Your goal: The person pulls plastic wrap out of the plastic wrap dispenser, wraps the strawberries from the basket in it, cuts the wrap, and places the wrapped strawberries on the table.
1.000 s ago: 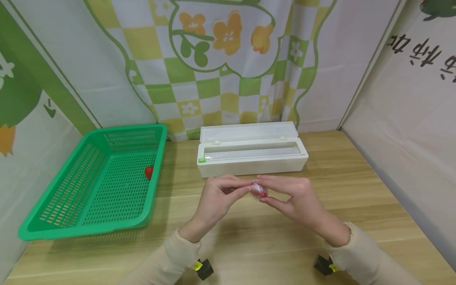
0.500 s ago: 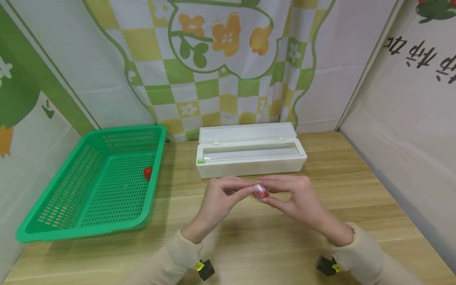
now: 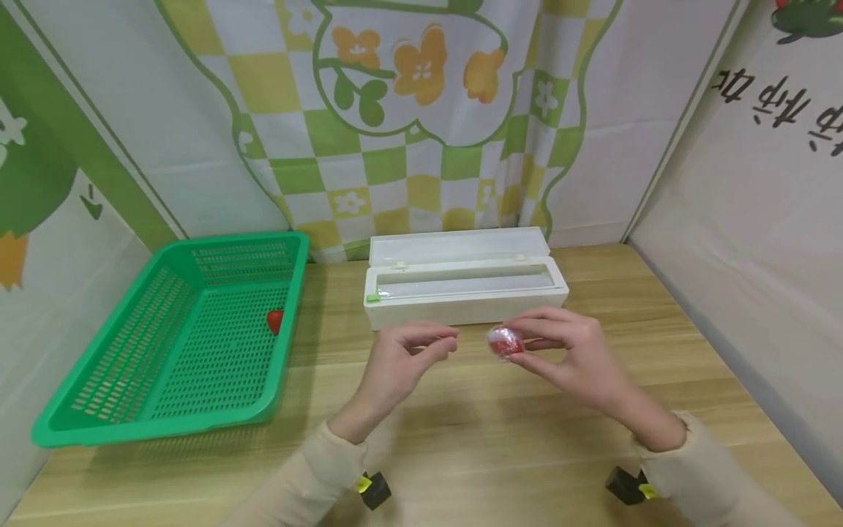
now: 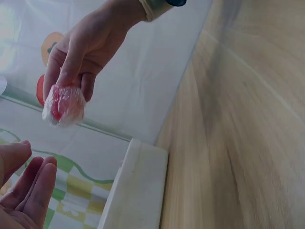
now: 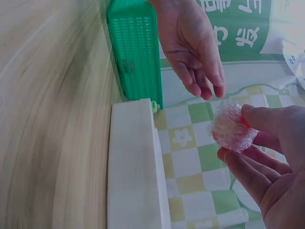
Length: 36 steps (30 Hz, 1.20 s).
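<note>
A small red fruit (image 3: pixel 505 342), wrapped in crinkled clear cling film, is pinched between the thumb and fingers of my right hand (image 3: pixel 579 359). In the right wrist view the wrapped fruit (image 5: pixel 232 126) looks round, and the film blurs its exact kind. My left hand (image 3: pixel 405 362) is just to its left, apart from it, with bent, relaxed fingers and nothing between them. Behind both hands stands a long white cling film dispenser (image 3: pixel 467 311), its lid raised, with film inside and a small green slider at its left end.
On the left is a green plastic basket (image 3: pixel 279 373) with slotted sides. A red fruit (image 3: pixel 274 320) lies inside near its right wall. A patterned curtain (image 3: pixel 408 168) hangs behind the wooden table (image 3: pixel 500 454), with printed cloth on both sides.
Both hands touched the wrapped fruit earlier. My left hand has let go and drawn slightly left, while my right hand has moved right with the fruit.
</note>
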Available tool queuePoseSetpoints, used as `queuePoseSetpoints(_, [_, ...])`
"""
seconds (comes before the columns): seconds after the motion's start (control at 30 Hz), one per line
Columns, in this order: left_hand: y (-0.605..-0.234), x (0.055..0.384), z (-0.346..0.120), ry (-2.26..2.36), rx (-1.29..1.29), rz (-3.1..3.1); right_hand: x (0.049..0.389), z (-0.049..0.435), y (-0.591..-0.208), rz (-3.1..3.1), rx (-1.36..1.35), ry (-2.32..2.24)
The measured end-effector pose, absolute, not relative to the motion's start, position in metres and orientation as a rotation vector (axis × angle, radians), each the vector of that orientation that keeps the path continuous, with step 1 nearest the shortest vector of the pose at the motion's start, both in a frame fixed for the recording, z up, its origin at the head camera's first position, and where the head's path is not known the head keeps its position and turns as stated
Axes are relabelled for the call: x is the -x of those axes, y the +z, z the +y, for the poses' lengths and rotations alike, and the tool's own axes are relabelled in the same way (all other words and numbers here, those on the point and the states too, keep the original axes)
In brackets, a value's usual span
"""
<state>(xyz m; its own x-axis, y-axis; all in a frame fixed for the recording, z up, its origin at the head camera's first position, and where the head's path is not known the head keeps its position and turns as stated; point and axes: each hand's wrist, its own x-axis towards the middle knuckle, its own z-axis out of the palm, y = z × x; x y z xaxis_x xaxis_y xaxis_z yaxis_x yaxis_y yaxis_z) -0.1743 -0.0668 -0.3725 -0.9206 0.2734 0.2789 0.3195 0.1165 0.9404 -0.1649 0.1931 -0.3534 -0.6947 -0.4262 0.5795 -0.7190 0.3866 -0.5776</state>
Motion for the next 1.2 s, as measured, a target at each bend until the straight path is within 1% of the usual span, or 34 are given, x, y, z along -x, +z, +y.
queuePoseSetpoints(0.23, [-0.373, 0.185, -0.077, -1.694, 0.6, -2.419, 0.17, 0.22, -0.351, -2.352, -0.927, 1.164])
queuePoseSetpoints(0.43, [-0.373, 0.198, -0.085, -1.33, 0.615, -2.505, 0.173, 0.243, -0.349, -2.409, -0.829, 1.109])
queuePoseSetpoints(0.67, [-0.375, 0.211, -0.091, -0.956, 0.576, -2.636, 0.179, 0.267, -0.357, -2.507, -0.721, 1.06])
queuePoseSetpoints(0.8, [-0.38, 0.217, -0.093, -0.782, 0.581, -2.674, 0.183, 0.281, -0.362, -2.538, -0.647, 1.131])
queuePoseSetpoints(1.2, [-0.392, 0.222, -0.096, -0.575, 0.586, -2.729, 0.197, 0.324, -0.387, -2.632, -0.486, 1.327])
